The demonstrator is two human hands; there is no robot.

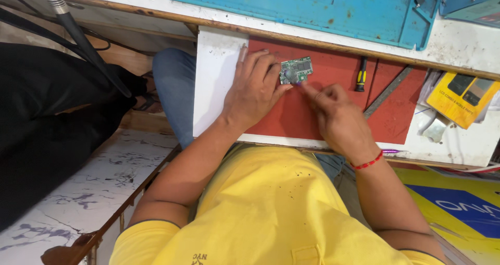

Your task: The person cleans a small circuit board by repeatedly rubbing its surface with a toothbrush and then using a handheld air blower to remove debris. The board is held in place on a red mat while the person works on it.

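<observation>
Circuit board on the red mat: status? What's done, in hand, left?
Done: the bare green circuit board lies out of any casing on the red mat. In hand: the left hand pins its left edge while the right hand fingertips touch its lower right corner; no tool in either hand. Left: the yellow-handled screwdriver and metal ruler lie untouched beside it; no reassembly visible.
</observation>
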